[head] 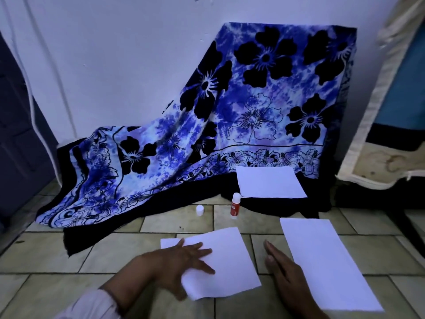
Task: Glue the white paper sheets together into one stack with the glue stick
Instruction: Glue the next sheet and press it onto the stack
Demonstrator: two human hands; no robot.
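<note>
Two white sheets lie overlapped and askew on the tiled floor (232, 268), the lower one's corner (169, 242) peeking out at the left. My left hand (184, 261) presses flat on them with fingers spread. A second white sheet (326, 263) lies to the right, and my right hand (285, 275) rests open on the floor beside its left edge. A third white sheet (269, 181) lies farther back on dark cloth. The red glue stick (235, 206) stands upright and uncapped, its white cap (199, 210) standing to its left.
A blue flowered cloth (241, 107) drapes over something against the white wall and spills onto the floor tiles (69, 256). A mattress edge (377, 111) leans at the right. A dark door (18, 107) is at the left.
</note>
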